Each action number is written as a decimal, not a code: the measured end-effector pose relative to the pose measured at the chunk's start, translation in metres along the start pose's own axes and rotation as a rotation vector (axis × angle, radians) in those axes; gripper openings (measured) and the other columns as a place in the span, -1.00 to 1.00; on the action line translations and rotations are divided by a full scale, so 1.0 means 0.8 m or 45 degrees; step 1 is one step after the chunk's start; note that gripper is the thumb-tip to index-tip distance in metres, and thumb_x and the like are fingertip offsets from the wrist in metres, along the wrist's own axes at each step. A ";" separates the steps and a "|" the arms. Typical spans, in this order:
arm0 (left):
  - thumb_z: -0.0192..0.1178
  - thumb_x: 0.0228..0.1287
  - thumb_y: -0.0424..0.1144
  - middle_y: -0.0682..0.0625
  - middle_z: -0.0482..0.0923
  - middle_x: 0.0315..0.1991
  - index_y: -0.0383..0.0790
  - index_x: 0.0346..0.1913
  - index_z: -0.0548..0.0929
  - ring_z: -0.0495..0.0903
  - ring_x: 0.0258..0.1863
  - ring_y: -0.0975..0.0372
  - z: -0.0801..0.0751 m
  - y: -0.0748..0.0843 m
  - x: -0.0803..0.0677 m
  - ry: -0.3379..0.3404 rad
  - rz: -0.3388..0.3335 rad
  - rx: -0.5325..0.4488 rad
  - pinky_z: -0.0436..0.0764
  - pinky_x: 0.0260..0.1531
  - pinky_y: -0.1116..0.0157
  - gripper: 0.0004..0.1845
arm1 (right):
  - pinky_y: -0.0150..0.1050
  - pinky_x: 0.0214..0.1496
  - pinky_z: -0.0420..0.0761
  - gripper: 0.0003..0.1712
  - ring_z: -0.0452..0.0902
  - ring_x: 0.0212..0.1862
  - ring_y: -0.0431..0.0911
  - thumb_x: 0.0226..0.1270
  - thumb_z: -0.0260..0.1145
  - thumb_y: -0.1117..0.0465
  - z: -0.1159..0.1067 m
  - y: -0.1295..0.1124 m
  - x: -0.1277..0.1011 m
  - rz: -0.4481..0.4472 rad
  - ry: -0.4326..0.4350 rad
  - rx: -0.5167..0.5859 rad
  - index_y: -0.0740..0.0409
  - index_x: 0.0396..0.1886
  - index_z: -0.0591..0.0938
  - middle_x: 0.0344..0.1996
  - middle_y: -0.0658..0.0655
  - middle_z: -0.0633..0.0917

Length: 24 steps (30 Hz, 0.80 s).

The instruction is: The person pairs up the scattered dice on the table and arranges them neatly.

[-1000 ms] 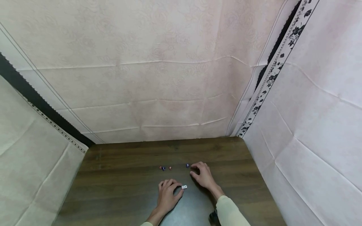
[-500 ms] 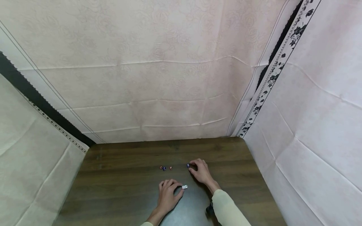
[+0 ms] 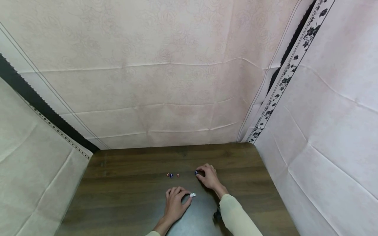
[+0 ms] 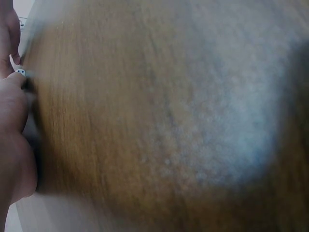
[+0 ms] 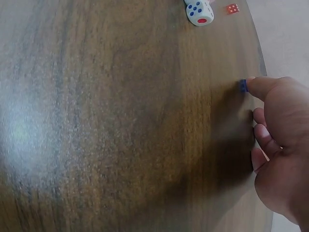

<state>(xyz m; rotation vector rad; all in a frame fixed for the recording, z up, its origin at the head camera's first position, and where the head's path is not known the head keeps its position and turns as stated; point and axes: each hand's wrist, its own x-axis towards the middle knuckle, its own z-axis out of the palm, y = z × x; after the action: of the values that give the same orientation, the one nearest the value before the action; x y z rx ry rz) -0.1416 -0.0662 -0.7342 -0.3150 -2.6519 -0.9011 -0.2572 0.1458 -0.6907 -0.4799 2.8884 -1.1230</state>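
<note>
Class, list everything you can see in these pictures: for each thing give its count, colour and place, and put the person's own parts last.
White die: one, white with blue and red pips, on the table by the left hand's fingertips.
Blue die: one, dark blue, on the table, touched by the right hand's fingertip.
Small dice: a cluster of three, two red and one blue, at mid table, left of the blue die.
Table: one, dark brown wood grain.
Cloth backdrop: pale pink, hung behind and at both sides, with black patterned trim.
Sleeve: cream, on the right forearm.
Left hand: resting on the table, fingers loosely curled.
Right hand: fingers curled, fingertip on the blue die.
</note>
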 end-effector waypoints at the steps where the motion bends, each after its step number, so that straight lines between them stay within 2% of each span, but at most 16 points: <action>1: 0.72 0.24 -0.09 0.17 0.74 -0.15 0.12 -0.12 0.92 0.57 -0.09 0.24 0.000 0.000 0.000 0.004 0.004 0.000 0.38 0.21 -0.13 -0.80 | 0.14 0.29 0.48 -0.72 0.60 0.11 0.03 0.56 0.54 0.21 0.000 0.000 0.001 0.005 -0.005 -0.003 0.10 0.18 0.84 0.09 0.16 0.76; 12: 0.72 0.24 -0.10 0.18 0.73 -0.16 0.10 -0.12 0.92 0.58 -0.09 0.23 -0.005 0.003 -0.001 0.000 0.008 0.004 0.38 0.20 -0.12 -0.80 | 0.16 0.26 0.49 -0.79 0.58 0.08 0.05 0.54 0.56 0.22 0.003 0.001 0.002 -0.012 0.012 -0.031 0.07 0.09 0.87 0.06 0.15 0.76; 15: 0.72 0.24 -0.10 0.18 0.73 -0.16 0.11 -0.12 0.92 0.58 -0.09 0.22 -0.005 0.004 -0.001 -0.005 0.002 0.003 0.38 0.20 -0.12 -0.80 | 0.18 0.18 0.50 -0.82 0.58 0.04 0.06 0.52 0.57 0.23 0.004 0.002 0.001 -0.050 0.043 -0.042 0.09 0.04 0.87 0.02 0.16 0.75; 24: 0.71 0.26 -0.10 0.17 0.75 -0.14 0.11 -0.11 0.92 0.60 -0.06 0.21 -0.005 0.003 -0.001 -0.004 0.007 -0.001 0.38 0.19 -0.12 -0.80 | 0.15 0.25 0.49 -0.86 0.58 0.08 0.04 0.54 0.57 0.19 0.006 0.001 0.002 0.023 0.030 -0.003 0.01 0.02 0.88 0.03 0.11 0.75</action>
<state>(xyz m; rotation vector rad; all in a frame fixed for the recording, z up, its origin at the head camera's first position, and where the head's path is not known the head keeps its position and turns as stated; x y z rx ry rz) -0.1393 -0.0668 -0.7298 -0.3238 -2.6526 -0.9005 -0.2585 0.1427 -0.6949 -0.4431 2.9082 -1.1305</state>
